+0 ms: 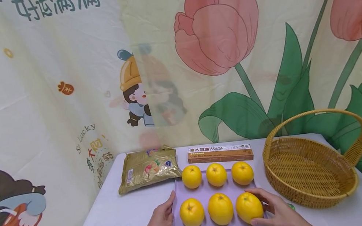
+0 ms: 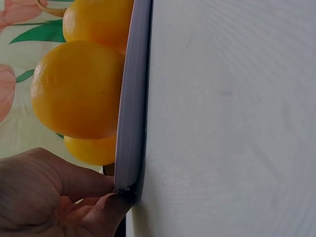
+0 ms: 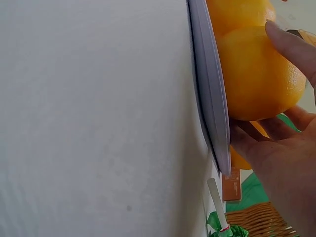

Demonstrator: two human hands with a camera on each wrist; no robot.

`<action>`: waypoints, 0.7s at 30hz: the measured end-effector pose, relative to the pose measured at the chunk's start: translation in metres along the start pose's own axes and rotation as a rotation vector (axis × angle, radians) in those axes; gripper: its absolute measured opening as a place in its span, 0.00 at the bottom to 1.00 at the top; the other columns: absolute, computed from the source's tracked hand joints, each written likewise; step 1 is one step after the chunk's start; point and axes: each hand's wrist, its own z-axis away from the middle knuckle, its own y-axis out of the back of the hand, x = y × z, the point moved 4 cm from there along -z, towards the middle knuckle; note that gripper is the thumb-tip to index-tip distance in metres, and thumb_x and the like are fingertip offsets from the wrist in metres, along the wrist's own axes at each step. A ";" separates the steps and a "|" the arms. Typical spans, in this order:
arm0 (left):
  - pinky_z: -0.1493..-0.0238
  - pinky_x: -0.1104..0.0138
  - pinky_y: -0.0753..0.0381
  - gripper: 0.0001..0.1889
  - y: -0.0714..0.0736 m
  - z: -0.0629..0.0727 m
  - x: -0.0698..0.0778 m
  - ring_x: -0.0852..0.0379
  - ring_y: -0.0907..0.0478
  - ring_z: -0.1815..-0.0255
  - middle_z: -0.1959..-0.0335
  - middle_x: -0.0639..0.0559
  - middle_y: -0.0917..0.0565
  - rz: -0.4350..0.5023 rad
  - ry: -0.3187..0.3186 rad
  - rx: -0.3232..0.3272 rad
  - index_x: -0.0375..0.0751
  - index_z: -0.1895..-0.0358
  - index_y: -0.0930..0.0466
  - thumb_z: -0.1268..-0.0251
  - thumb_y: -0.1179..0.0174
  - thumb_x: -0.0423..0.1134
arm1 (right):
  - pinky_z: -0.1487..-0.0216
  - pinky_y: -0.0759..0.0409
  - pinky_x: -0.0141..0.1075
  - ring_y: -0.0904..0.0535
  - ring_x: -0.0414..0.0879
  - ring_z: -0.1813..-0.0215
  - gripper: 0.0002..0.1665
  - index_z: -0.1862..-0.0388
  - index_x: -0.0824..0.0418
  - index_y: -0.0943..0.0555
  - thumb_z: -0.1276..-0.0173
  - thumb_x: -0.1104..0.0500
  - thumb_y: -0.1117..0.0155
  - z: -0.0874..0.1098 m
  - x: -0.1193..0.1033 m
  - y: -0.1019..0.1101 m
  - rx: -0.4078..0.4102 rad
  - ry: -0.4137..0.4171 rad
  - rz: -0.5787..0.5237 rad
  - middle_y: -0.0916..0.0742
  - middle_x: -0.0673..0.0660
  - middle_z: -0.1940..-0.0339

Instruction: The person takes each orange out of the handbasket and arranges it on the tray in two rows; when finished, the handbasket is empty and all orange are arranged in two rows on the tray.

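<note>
A shallow lilac tray [image 1: 206, 194] carries several yellow-orange oranges in two rows, three in the front row [image 1: 220, 209] and three in the back row [image 1: 216, 174]. My left hand [image 1: 160, 218] pinches the tray's left edge; in the left wrist view its thumb lies at the rim [image 2: 129, 123] with fingers curled beneath. On the other side my right hand [image 1: 275, 206] holds the front right orange [image 1: 249, 208] with thumb in front and fingers behind. The right wrist view shows that orange [image 3: 259, 74] sitting low over the tray, gripped between thumb and fingers.
Behind the tray lie a gold snack bag [image 1: 150, 169] and a pasta box [image 1: 220, 154]. A wicker basket [image 1: 310, 173] with a tall handle stands at the right. A green-wrapped lollipop [image 3: 228, 229] with a white stick lies beside the tray's right edge. A printed curtain [image 1: 96, 63] hangs behind the table.
</note>
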 end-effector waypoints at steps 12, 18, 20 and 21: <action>0.26 0.46 0.30 0.35 -0.002 0.000 0.000 0.26 0.35 0.21 0.21 0.21 0.38 -0.033 -0.005 -0.003 0.19 0.21 0.40 0.33 0.47 0.15 | 0.36 0.11 0.38 0.20 0.54 0.30 0.49 0.20 0.68 0.33 0.34 0.56 0.18 -0.001 0.000 -0.004 -0.016 -0.007 -0.028 0.23 0.69 0.24; 0.25 0.47 0.29 0.36 -0.002 -0.001 -0.001 0.27 0.35 0.21 0.20 0.22 0.38 -0.042 0.023 -0.008 0.21 0.20 0.40 0.33 0.47 0.15 | 0.41 0.16 0.25 0.23 0.28 0.38 0.48 0.20 0.68 0.32 0.33 0.56 0.19 -0.002 -0.003 -0.004 -0.049 0.014 -0.039 0.22 0.69 0.24; 0.26 0.47 0.29 0.36 -0.002 -0.001 -0.001 0.27 0.35 0.21 0.20 0.22 0.38 -0.042 0.022 -0.007 0.20 0.20 0.40 0.33 0.47 0.15 | 0.40 0.17 0.23 0.23 0.26 0.38 0.48 0.20 0.67 0.31 0.33 0.57 0.19 -0.002 -0.003 -0.005 -0.053 0.014 -0.048 0.22 0.68 0.24; 0.26 0.47 0.29 0.36 -0.002 -0.001 -0.001 0.27 0.35 0.21 0.20 0.22 0.38 -0.040 0.020 -0.007 0.20 0.20 0.40 0.33 0.47 0.15 | 0.39 0.18 0.23 0.23 0.27 0.38 0.48 0.21 0.67 0.30 0.34 0.57 0.18 -0.001 -0.002 -0.004 -0.051 0.012 -0.053 0.21 0.67 0.25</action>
